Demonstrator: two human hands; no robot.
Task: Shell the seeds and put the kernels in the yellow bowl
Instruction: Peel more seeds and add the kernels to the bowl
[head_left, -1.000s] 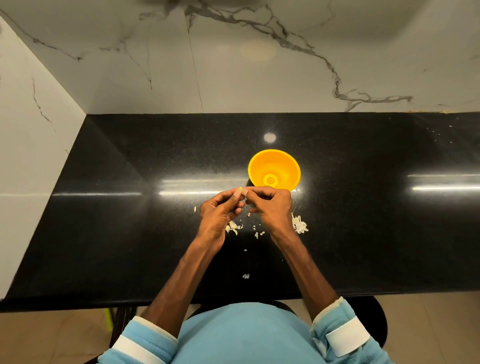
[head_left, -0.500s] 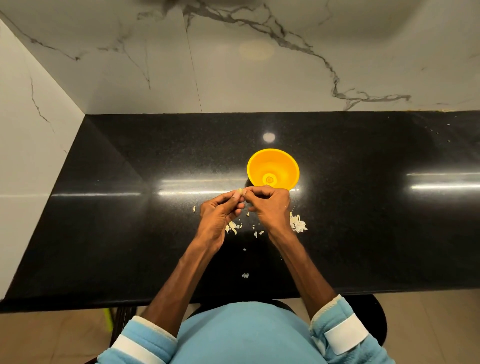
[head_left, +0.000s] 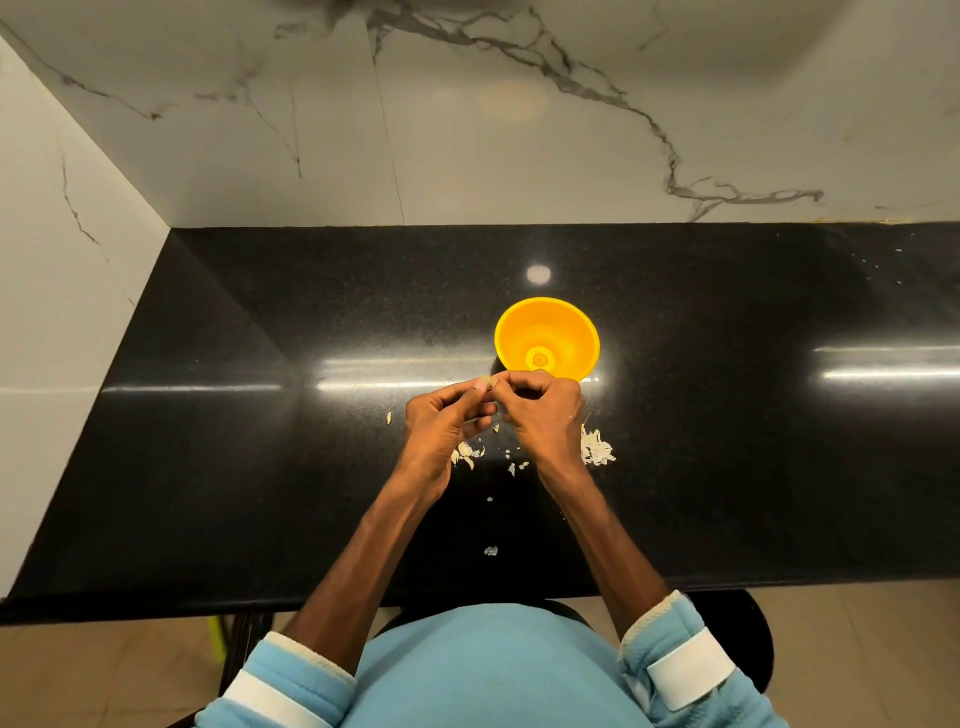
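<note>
Yellow bowl (head_left: 569, 328): upright on the black countertop (head_left: 260, 426), mouth open; small round mark at the bottom centre, kernel or moulding, cannot tell.
Seed (head_left: 486, 384): small pale piece just left of the bowl's near rim, raised off the countertop and pinched between the fingertips of both hands.
Left hand (head_left: 441, 423): on the near left of the bowl, fingers curled, thumb and forefinger closed tight on the seed.
Right hand (head_left: 548, 410): directly on the near side of the bowl, knuckles overlapping its near rim in view, fingers curled inward, tips meeting the left hand's at the seed.
Shell pile (head_left: 597, 449): pale flakes heaped on the countertop on the near right of the bowl, beside the right wrist.
Shell scraps (head_left: 466, 454): scattered on the near side of the bowl, beneath and between the wrists; one lone flake (head_left: 388, 418) to the bowl's near left, another (head_left: 491, 551) well nearer the counter edge.
Marble wall (head_left: 467, 156): white with grey veins, beyond the bowl and along the far left.
Sleeves (head_left: 291, 680): light blue with white bands, pushed up both forearms.
</note>
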